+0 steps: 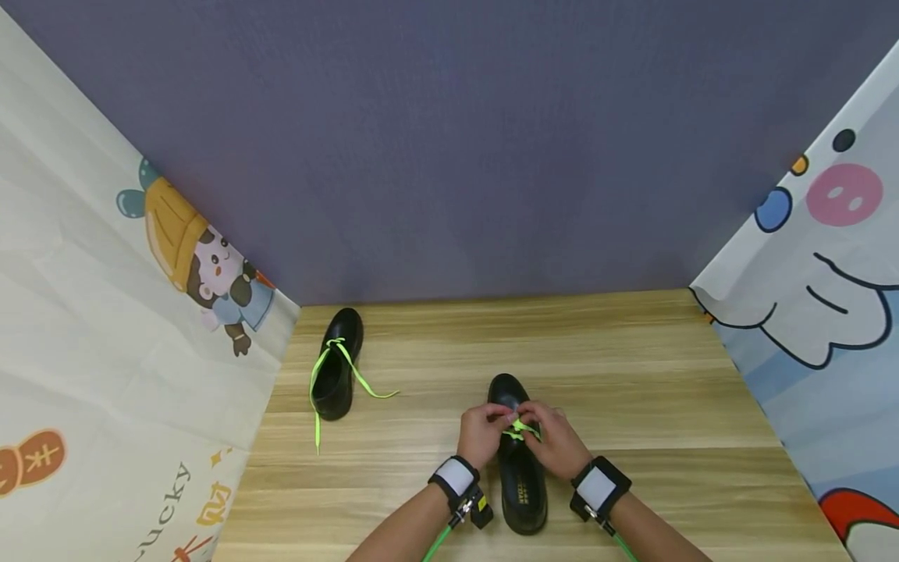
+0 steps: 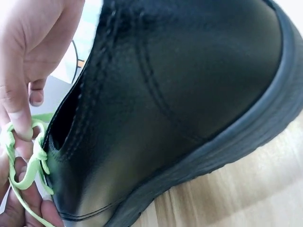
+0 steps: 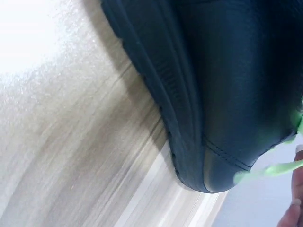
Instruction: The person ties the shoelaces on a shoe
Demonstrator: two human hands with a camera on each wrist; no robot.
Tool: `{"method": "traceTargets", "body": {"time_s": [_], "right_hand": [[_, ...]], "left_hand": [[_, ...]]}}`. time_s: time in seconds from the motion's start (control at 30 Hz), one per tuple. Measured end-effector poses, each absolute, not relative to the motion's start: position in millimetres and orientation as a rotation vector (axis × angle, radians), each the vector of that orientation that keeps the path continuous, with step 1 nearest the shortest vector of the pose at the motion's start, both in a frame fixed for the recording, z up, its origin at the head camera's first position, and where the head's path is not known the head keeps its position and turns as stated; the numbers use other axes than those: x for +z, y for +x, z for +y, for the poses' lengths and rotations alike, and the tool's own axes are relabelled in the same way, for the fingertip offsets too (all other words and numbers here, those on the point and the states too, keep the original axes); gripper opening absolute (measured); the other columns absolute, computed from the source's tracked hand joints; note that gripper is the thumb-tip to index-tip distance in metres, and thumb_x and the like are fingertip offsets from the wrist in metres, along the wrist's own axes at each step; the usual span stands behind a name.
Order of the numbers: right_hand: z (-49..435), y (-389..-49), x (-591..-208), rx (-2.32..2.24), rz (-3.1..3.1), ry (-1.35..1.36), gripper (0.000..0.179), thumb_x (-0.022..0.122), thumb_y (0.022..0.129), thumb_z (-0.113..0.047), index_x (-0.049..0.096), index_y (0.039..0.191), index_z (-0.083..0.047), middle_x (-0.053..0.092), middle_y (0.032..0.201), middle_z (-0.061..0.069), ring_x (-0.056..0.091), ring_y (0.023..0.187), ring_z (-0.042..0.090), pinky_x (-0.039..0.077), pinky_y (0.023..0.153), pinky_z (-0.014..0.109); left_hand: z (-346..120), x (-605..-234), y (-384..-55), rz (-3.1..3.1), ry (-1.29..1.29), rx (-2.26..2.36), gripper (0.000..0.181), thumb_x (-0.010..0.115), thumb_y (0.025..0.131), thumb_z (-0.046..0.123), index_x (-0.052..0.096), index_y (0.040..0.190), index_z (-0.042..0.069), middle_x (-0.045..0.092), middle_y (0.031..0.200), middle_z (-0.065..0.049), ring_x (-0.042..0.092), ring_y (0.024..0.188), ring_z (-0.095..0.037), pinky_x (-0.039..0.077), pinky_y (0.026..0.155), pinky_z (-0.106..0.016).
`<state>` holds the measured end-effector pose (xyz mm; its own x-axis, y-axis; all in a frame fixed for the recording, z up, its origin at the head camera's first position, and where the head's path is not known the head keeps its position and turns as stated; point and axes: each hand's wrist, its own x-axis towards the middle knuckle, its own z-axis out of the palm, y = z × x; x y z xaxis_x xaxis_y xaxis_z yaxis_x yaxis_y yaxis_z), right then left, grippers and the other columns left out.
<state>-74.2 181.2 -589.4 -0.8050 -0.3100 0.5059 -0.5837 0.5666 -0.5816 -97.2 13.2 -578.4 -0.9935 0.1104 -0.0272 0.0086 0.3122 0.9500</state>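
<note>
A black shoe point(image 1: 523, 499) stands on the wood-patterned surface between both forearms, toe pointing away from me. Over its front, my left hand point(image 1: 481, 434) pinches the bright green shoelace point(image 1: 518, 426) from the left side. From the right, my right hand point(image 1: 560, 445) pinches the same lace, its fingertips close to the left ones. Loops of the lace point(image 2: 32, 171) show among the fingers in the left wrist view. A strand of lace point(image 3: 272, 170) hangs over the toe in the right wrist view, with only a few fingertips point(image 3: 294, 208) visible at the edge.
A second black shoe point(image 1: 340, 394) stands at the left, its green lace point(image 1: 361, 381) trailing in two long ends. A grey-purple panel point(image 1: 492, 156) rises behind the wood-patterned surface point(image 1: 632, 367). Printed white curtains point(image 1: 91, 312) flank both sides.
</note>
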Motion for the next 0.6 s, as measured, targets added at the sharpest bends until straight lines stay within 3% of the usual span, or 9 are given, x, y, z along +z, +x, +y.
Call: {"method": "traceTargets", "body": {"time_s": [0.3, 0.47, 0.6], "right_hand": [[178.8, -68.9, -591.2, 1.041, -2.469, 0.679, 0.046, 0.081, 0.073, 0.011, 0.069, 0.115, -0.004, 0.073, 0.103, 0.006, 0.068, 0.09, 0.018, 0.056, 0.074, 0.035], [178.7, -68.4, -592.0, 1.003, -2.418, 0.699, 0.044, 0.081, 0.072, 0.01, 0.072, 0.113, -0.004, 0.072, 0.102, 0.006, 0.069, 0.092, 0.02, 0.057, 0.075, 0.034], [180.6, -69.7, -592.3, 1.081, -2.418, 0.663, 0.041, 0.079, 0.072, 0.013, 0.068, 0.108, -0.005, 0.068, 0.095, 0.001, 0.065, 0.082, 0.011, 0.056, 0.069, 0.032]], "left_hand": [[11.3, -574.8, -100.9, 2.478, 0.135, 1.755, 0.005, 0.074, 0.09, 0.008, 0.079, 0.091, 0.005, 0.074, 0.086, 0.0, 0.063, 0.076, -0.004, 0.051, 0.067, -0.021], [10.3, -573.5, -99.9, 2.476, 0.138, 1.761, 0.005, 0.074, 0.09, 0.009, 0.078, 0.09, 0.005, 0.074, 0.085, 0.0, 0.062, 0.075, -0.003, 0.051, 0.066, -0.022], [11.1, -573.6, -97.8, 2.47, 0.145, 1.754, 0.006, 0.076, 0.09, 0.01, 0.078, 0.089, 0.005, 0.074, 0.085, 0.0, 0.063, 0.074, -0.003, 0.052, 0.065, -0.022]]}}
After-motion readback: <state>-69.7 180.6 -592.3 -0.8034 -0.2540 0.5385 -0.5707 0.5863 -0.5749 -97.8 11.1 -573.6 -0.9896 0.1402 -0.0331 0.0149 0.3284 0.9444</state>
